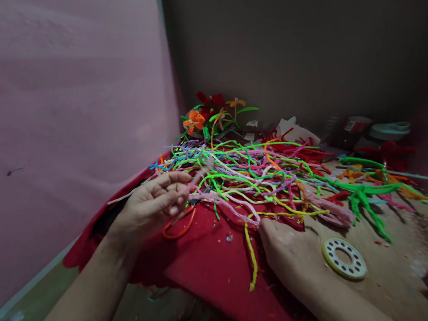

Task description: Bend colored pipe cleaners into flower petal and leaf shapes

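My left hand (158,200) is closed in a pinch on a light pink pipe cleaner (200,175), which sticks up blurred from the fingertips. A pink pipe cleaner (234,211) stretches from near these fingers to my right hand (283,244); whether it is one piece with the other I cannot tell. My right hand is closed at its end, low over the red cloth, with most fingers hidden. Beneath it hangs a yellow pipe cleaner (250,256). Past both hands spreads a tangled heap of pipe cleaners (243,170) in many colours. Orange-red scissor handles (189,226) lie below my left hand.
A pink wall (71,118) rises close on the left. Pipe cleaner flowers (195,121) stand at the back. On the right are a round tape spool (344,258), a bundle of pink pipe cleaners (331,211) and green ones (369,206). Red cloth (209,260) covers the table's front.
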`<control>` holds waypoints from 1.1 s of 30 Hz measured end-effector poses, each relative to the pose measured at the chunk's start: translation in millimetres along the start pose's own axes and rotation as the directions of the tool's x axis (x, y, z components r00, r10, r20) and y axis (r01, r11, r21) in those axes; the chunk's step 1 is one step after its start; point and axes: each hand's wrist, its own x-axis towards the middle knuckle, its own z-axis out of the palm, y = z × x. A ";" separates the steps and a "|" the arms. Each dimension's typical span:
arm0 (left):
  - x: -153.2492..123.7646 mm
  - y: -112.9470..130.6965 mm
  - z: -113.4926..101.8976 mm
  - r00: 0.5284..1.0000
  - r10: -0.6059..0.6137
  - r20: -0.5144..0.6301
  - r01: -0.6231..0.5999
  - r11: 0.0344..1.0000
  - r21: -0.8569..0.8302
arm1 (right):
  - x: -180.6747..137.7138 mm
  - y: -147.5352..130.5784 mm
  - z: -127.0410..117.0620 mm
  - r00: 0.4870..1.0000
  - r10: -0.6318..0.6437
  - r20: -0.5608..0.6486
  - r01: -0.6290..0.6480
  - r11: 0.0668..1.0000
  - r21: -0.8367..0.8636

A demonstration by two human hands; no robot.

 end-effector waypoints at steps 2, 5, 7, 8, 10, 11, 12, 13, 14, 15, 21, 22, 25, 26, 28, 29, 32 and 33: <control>7.1 4.5 2.9 1.000 0.024 0.000 -0.023 0.989 -0.148 | -0.2 -1.6 -1.2 1.000 -0.005 0.014 0.005 1.000 0.004; 14.2 7.3 14.6 0.999 -0.008 0.041 0.017 0.978 -0.210 | -0.7 -3.2 -2.6 1.000 0.001 -0.023 0.000 1.000 0.027; 17.0 4.9 25.3 0.994 -0.037 0.105 0.059 0.975 -0.215 | -1.2 -2.7 -3.8 0.995 0.001 -0.097 0.007 0.997 0.081; 18.2 2.3 30.7 0.989 -0.048 0.139 0.078 0.973 -0.218 | -1.6 -1.9 -4.9 0.987 -0.004 -0.161 0.025 0.992 0.126; 20.3 -4.6 40.5 0.978 -0.072 0.195 0.116 0.968 -0.221 | -2.9 -0.1 -8.5 0.938 -0.003 -0.348 0.091 0.967 0.236; 21.3 -8.6 45.0 0.972 -0.091 0.217 0.139 0.966 -0.216 | -3.9 0.7 -11.1 0.893 0.013 -0.449 0.133 0.947 0.293; 22.1 -12.6 49.2 0.966 -0.110 0.233 0.160 0.965 -0.208 | -5.2 1.1 -14.0 0.846 0.044 -0.532 0.172 0.921 0.351; 22.9 -16.5 53.3 0.961 -0.124 0.246 0.175 0.964 -0.199 | -6.6 1.1 -17.3 0.810 0.077 -0.582 0.210 0.887 0.410; 23.5 -20.1 57.5 0.959 -0.127 0.254 0.179 0.964 -0.197 | -8.2 0.6 -20.6 0.798 0.100 -0.595 0.244 0.848 0.470; 24.0 -23.5 61.7 0.959 -0.122 0.256 0.177 0.963 -0.203 | -9.7 -0.2 -23.7 0.809 0.106 -0.578 0.272 0.804 0.529; 24.8 -37.4 87.7 0.975 -0.041 0.219 0.111 0.940 -0.321 | -9.9 -0.2 -31.2 0.819 0.132 -0.559 0.291 0.744 0.602; 24.8 -38.5 90.7 0.974 -0.042 0.221 0.116 0.935 -0.335 | -8.7 1.5 -30.5 0.826 0.173 -0.537 0.262 0.726 0.636; 25.0 -39.2 94.5 0.971 -0.075 0.225 0.151 0.927 -0.342 | -6.1 6.6 -27.5 0.877 0.265 -0.400 0.165 0.616 0.770; 25.3 -38.8 93.9 0.972 -0.084 0.220 0.156 0.929 -0.336 | -6.0 7.4 -26.7 0.901 0.249 -0.354 0.147 0.592 0.793; 26.1 -37.6 90.8 0.977 -0.090 0.193 0.149 0.938 -0.314 | -7.2 6.8 -25.7 0.946 0.146 -0.288 0.150 0.591 0.793; 26.6 -37.0 88.8 0.982 -0.083 0.167 0.132 0.943 -0.304 | -8.2 5.1 -25.5 0.965 0.078 -0.252 0.156 0.601 0.784; 27.3 -35.8 85.0 0.997 -0.036 0.073 0.056 0.951 -0.304 | -10.8 -4.0 -25.1 0.987 -0.076 -0.141 0.158 0.596 0.787; 27.1 -35.3 85.2 0.999 -0.021 0.040 0.032 0.951 -0.309 | -11.2 -7.6 -24.8 0.988 -0.104 -0.113 0.152 0.565 0.811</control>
